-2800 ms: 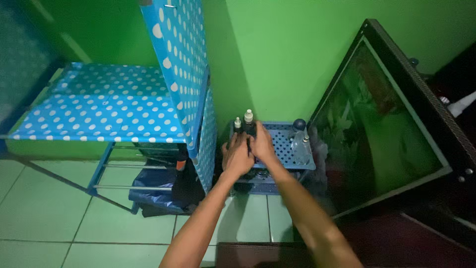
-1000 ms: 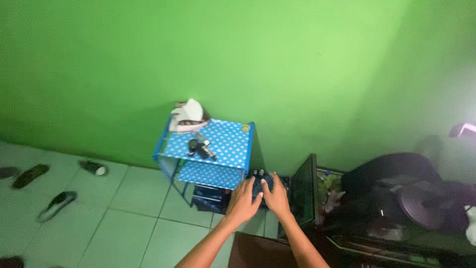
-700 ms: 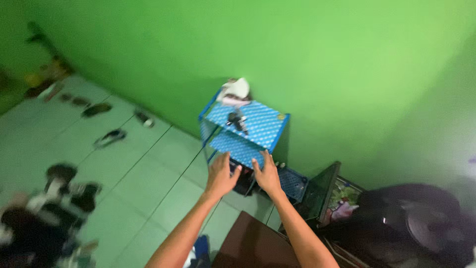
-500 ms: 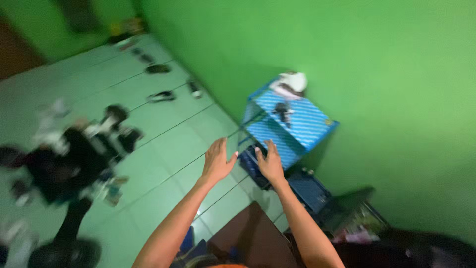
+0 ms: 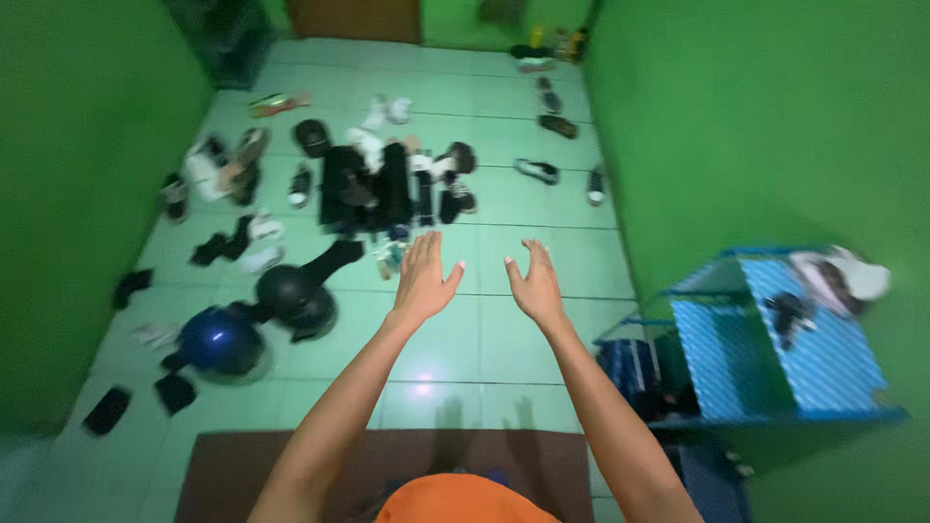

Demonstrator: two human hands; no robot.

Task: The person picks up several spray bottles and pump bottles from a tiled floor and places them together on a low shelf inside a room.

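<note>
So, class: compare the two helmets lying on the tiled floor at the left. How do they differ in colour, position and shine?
The blue helmet looks dark blue with a bright glint on its shell; the black helmet is black and duller. The blue helmet lies nearer the camera and further left; the black helmet lies beyond it, closer to the left hand. Both are rounded, rest on the floor, and neither hand touches them.

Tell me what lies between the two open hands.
Nothing: in the head view the left hand and right hand are both open and empty, with only bare green floor tile showing between them.
</note>
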